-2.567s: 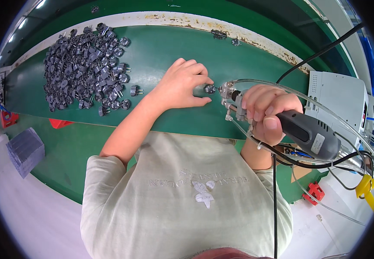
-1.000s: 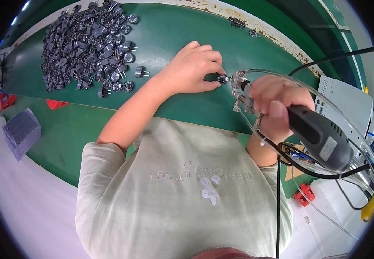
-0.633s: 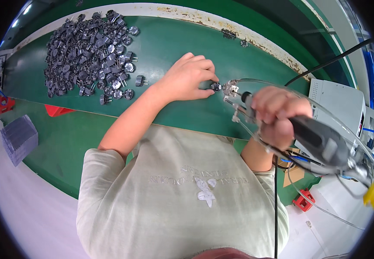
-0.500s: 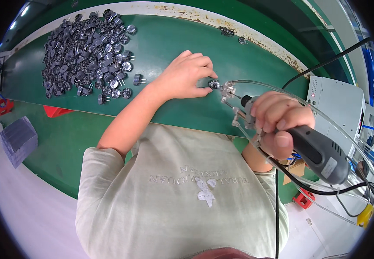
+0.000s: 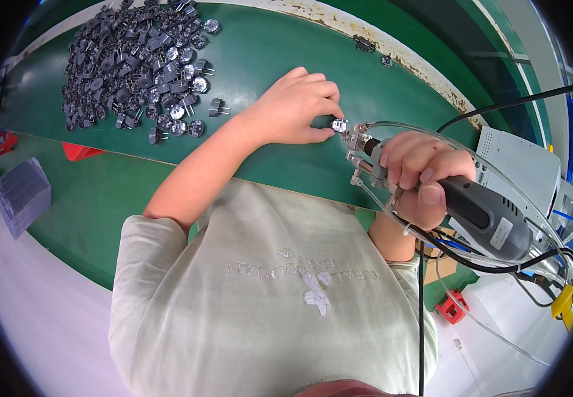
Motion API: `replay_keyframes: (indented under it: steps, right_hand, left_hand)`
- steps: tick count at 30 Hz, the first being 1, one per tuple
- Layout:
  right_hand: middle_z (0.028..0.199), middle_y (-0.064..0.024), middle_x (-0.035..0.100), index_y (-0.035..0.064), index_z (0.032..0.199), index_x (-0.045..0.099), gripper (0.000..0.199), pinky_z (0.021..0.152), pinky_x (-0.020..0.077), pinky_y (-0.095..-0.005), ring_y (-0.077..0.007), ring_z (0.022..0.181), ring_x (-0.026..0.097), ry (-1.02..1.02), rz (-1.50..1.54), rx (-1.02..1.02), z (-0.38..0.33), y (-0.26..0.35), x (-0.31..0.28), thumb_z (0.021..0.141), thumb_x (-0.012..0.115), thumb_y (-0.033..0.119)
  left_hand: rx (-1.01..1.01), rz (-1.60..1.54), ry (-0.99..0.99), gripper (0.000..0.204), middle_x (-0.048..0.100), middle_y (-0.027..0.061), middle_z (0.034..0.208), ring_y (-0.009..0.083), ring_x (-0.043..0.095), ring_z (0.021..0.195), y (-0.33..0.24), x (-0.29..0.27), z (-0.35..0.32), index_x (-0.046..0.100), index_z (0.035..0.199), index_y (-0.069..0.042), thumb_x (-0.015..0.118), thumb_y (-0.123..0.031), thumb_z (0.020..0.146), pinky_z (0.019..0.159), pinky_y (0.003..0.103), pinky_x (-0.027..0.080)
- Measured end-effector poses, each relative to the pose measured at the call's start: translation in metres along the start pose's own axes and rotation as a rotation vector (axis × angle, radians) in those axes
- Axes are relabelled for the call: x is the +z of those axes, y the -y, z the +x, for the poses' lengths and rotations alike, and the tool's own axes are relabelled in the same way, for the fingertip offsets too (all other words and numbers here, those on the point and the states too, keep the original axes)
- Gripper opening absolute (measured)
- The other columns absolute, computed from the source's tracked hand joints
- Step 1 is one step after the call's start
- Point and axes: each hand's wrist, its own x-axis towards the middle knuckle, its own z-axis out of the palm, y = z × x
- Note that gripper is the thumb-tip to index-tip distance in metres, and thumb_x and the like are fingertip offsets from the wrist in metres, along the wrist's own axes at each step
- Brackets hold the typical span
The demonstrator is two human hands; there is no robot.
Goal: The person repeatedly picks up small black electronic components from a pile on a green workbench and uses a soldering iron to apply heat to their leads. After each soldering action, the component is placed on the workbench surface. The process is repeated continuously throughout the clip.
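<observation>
My left hand (image 5: 300, 109) pinches a small dark round plug part (image 5: 339, 125) between thumb and fingertips, just above the green bench. Its light, detailed face shows. My right hand (image 5: 425, 172) is wrapped round a grey and black handheld power screwdriver (image 5: 488, 215), its metal nozzle end (image 5: 354, 140) pointing left. The nozzle sits right beside the plug part; whether they touch I cannot tell. Clear tubing (image 5: 419, 129) runs along the tool. A loose plug part with pins (image 5: 218, 107) lies left of my left wrist.
A large heap of similar dark plug parts (image 5: 124, 73) covers the bench's left. Near the far edge lie a few small dark pieces (image 5: 364, 44). At right stand a white box-shaped machine (image 5: 521, 162) and black cables (image 5: 508, 106). Red objects (image 5: 452, 306) show below the bench.
The screwdriver's nozzle has come closer to the plug part in my left hand, closing most of the gap. The whole view has shifted slightly.
</observation>
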Motion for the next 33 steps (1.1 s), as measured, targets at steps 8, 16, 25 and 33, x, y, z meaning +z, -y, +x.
replay_keyframes:
  steps: [8, 16, 25, 33]
  right_hand:
    - [0.065, -0.0069, 0.057, 0.0053, 0.090, 0.053, 0.022, 0.055, 0.0534, -0.0392, -0.0205, 0.053, 0.056, -0.012, -0.016, -0.018, 0.000, -0.004, 0.007, 0.092, 0.073, 0.013]
    - [0.069, -0.0100, 0.063, 0.0016, 0.087, 0.059, 0.029, 0.062, 0.0546, -0.0354, -0.0229, 0.060, 0.062, 0.122, -0.075, -0.019, 0.011, -0.010, 0.015, 0.069, 0.075, -0.014]
    - [0.071, -0.0074, 0.063, 0.0040, 0.099, 0.057, 0.036, 0.059, 0.0554, -0.0389, -0.0223, 0.058, 0.062, -0.097, 0.133, -0.211, 0.005, 0.032, -0.011, 0.096, 0.078, 0.033]
    - [0.072, -0.0109, 0.063, 0.0007, 0.099, 0.059, 0.037, 0.062, 0.0561, -0.0426, -0.0236, 0.060, 0.062, -0.122, 0.147, -0.103, 0.000, 0.003, -0.008, 0.090, 0.083, 0.027]
  left_hand:
    - [0.001, -0.011, 0.005, 0.025, 0.063, -0.0049, 0.096, 0.0174, 0.061, 0.097, 0.001, 0.001, 0.000, 0.079, 0.100, -0.016, 0.086, -0.023, 0.077, 0.088, 0.035, 0.042]
    - [0.030, -0.005, 0.011, 0.026, 0.065, -0.0033, 0.098, 0.0192, 0.062, 0.097, -0.004, -0.004, 0.003, 0.079, 0.099, -0.016, 0.084, -0.022, 0.074, 0.085, 0.037, 0.041]
    - [-0.105, 0.114, 0.094, 0.019, 0.067, 0.0030, 0.100, 0.0234, 0.065, 0.105, 0.009, -0.035, 0.026, 0.080, 0.098, -0.017, 0.080, -0.028, 0.082, 0.089, 0.041, 0.046]
    - [-0.347, 0.474, -0.250, 0.064, 0.066, 0.0162, 0.134, 0.0368, 0.060, 0.127, 0.061, -0.046, 0.127, 0.064, 0.140, -0.008, 0.075, -0.039, 0.085, 0.106, 0.049, 0.048]
